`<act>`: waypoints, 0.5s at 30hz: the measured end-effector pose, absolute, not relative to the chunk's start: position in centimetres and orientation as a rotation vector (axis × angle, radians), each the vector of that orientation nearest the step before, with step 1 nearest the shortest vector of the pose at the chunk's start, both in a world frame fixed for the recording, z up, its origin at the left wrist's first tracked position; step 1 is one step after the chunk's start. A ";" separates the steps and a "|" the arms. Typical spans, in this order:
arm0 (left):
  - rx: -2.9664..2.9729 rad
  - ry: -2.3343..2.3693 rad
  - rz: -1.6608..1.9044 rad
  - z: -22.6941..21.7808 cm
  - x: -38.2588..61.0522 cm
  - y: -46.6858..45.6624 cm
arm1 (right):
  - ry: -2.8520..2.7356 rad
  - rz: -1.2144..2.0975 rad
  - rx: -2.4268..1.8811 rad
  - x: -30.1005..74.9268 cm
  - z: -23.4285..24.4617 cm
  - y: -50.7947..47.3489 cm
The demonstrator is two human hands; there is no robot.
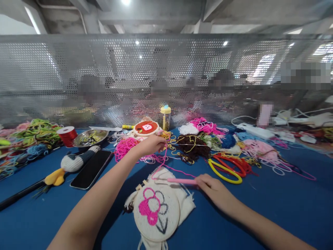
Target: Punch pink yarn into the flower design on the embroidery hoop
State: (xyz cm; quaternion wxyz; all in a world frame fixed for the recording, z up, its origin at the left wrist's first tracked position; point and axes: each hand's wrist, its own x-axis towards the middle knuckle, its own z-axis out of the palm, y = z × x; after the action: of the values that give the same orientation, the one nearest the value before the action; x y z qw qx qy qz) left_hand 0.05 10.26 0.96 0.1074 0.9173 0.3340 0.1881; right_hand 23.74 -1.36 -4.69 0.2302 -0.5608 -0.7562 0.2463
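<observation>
My right hand (212, 187) grips the end of a pink-handled punch needle (182, 181), its metal tip pointing left above the cloth. Beyond it, my left hand (153, 144) is raised with its fingers pinched on pink yarn (165, 155), which runs down to the needle and on toward my right hand. Close in front of me lies an embroidery hoop (170, 225) with cream cloth. A flower is drawn on it; some petals are filled with bright pink loops, while the other petals and the leaves are dark outlines.
Around lie a phone (91, 170), a red thread spool (67, 136), a metal bowl (91, 137), yellow-handled scissors (225, 172), brown yarn (192, 146) and a finished red hoop (146, 128). A perforated metal screen (125, 76) borders the blue table (275, 208); people sit behind it.
</observation>
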 end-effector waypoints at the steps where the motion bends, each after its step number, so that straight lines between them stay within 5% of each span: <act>1: 2.676 0.941 0.539 1.0 0.0 10.2 | -2.094 0.673 -1.522 23.4 -4.8 -1.2; 8: 2.565 0.775 0.464 1.4 -0.1 9.6 | -1.691 0.957 -1.104 20.7 -2.9 2.1; 15: 2.529 0.892 0.562 2.6 -0.3 8.9 | -1.574 0.635 -0.951 18.6 2.3 6.2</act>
State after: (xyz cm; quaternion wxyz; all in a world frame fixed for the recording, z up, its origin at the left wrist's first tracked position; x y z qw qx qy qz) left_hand -0.32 8.94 2.55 0.1993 0.9046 0.3189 0.2010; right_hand 18.59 6.20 2.30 0.5632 -0.4039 -0.6685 0.2696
